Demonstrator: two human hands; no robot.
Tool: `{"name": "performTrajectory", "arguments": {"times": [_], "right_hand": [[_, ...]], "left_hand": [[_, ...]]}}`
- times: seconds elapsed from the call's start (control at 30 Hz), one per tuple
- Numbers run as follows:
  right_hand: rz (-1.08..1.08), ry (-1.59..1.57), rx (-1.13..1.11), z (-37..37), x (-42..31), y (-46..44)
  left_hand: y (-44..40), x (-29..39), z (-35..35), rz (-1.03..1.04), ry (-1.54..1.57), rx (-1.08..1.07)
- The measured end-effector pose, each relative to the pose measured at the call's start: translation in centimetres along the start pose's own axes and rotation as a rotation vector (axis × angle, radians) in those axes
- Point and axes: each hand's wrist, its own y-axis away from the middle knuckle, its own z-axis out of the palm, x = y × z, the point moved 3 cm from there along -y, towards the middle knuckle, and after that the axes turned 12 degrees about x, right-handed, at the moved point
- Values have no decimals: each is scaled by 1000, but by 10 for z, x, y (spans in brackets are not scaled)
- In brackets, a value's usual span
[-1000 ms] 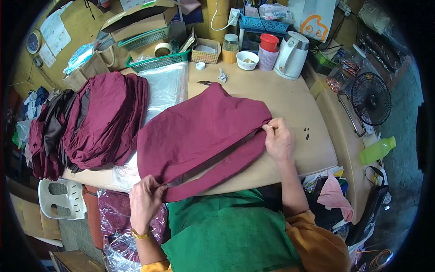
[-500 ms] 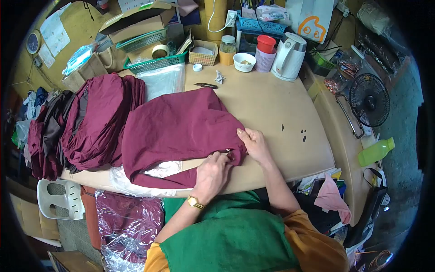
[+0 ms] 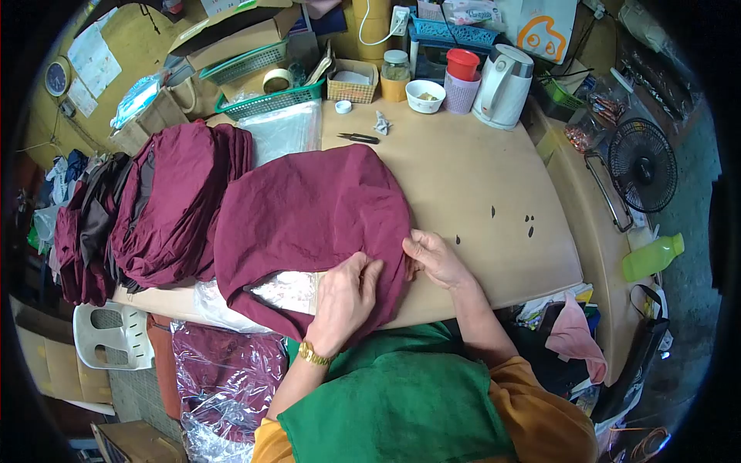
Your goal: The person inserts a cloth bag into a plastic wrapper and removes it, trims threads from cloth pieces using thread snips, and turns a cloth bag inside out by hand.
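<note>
A maroon garment (image 3: pixel 309 201) of thin fabric lies spread over the front of the tan table (image 3: pixel 478 177). Its lower right part is bunched between my two hands and hangs toward the table's front edge. My left hand (image 3: pixel 347 297), with a gold watch at the wrist, is closed on the cloth with thumb and fingers pinched together. At the garment's right edge, my right hand (image 3: pixel 438 261) pinches the fabric between thumb and fingers. Clear plastic (image 3: pixel 285 292) shows under the garment. Beyond it lie small black thread snips (image 3: pixel 359 138).
Folded maroon garments (image 3: pixel 166 201) are piled at the left. Clear plastic bags (image 3: pixel 289 127) lie behind, near green baskets (image 3: pixel 270 99). A white kettle (image 3: pixel 502 89), jars and a bowl (image 3: pixel 425 96) line the back. A fan (image 3: pixel 642 166) and green bottle (image 3: pixel 653 257) stand right.
My left hand has moved left, and the garment's right end is drawn in toward me. A small metallic piece by my left fingers is now out of sight. The view has shifted slightly.
</note>
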Motion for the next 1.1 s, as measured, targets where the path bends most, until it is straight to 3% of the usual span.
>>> {"name": "performTrajectory", "arguments": {"times": [0.07, 0.13, 0.3, 0.4, 0.5, 0.57, 0.6, 0.63, 0.7, 0.77, 0.87, 0.97, 1.03, 1.1], "right_hand": [[-2, 37, 27, 4, -6, 9], [168, 200, 55, 7, -13, 23], [14, 132, 86, 18, 12, 30], [29, -71, 357, 4, 14, 28], [65, 74, 313, 3, 2, 28], [117, 65, 272, 14, 3, 27], [-12, 183, 262, 16, 7, 21], [-141, 300, 250, 17, 11, 16], [-169, 226, 246, 17, 17, 11], [-92, 54, 371, 12, 21, 11], [26, -35, 367, 0, 14, 11], [98, 143, 236, 19, -9, 21], [84, 244, 211, 19, 6, 16], [-99, 90, 229, 20, 13, 8]], "left_hand": [[-6, -1, -1, -65, 8, -5], [-9, 1, -4, -165, 79, 6], [-4, -13, 5, -135, 96, 48], [-7, -22, -7, -141, 150, 180], [-8, -26, -11, -201, 155, 185], [-5, -17, -2, -163, 203, 3], [-8, -13, -4, -166, -7, -143], [-6, -15, -1, -161, -5, -144], [-1, -24, 6, -135, 58, -106], [-1, -26, 4, -161, 99, -85], [-2, -36, -2, -297, 190, -122], [1, -35, 5, -207, 226, -188], [7, -48, 16, -184, 179, -237], [7, -49, 20, -274, 283, -271]]}}
